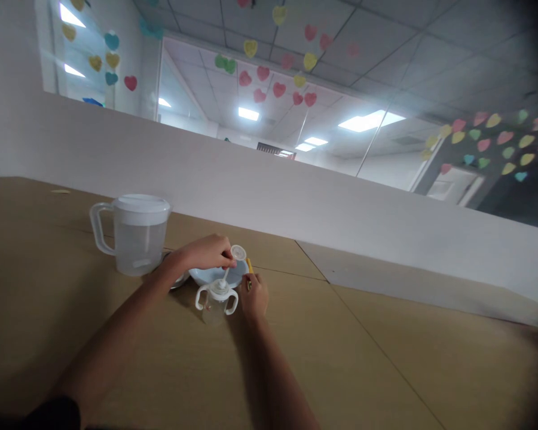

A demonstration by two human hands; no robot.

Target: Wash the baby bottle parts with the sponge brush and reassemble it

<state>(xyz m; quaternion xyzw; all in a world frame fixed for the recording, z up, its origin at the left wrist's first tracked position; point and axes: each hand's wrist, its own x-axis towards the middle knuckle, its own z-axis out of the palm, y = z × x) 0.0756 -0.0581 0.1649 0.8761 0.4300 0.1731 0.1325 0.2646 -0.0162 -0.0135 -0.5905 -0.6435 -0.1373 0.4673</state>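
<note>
A clear baby bottle (214,312) with two white side handles and a white top stands upright on the table. A thin white straw-like piece (226,274) rises from its top. Above and behind the bottle, my left hand (211,253) is closed in a pinch at a small round translucent cap (238,252). To the right of the bottle, my right hand (255,297) is closed around a slim yellow object (250,266); its kind I cannot make out. A pale blue bowl (206,276) sits behind the bottle, partly covered by my left hand.
A large translucent pitcher (140,242) with a white lid stands to the left. Partly behind my left forearm is a shiny round item (179,280). The wooden table (385,346) meets a white wall (233,185) at the back, below glass with heart-shaped notes.
</note>
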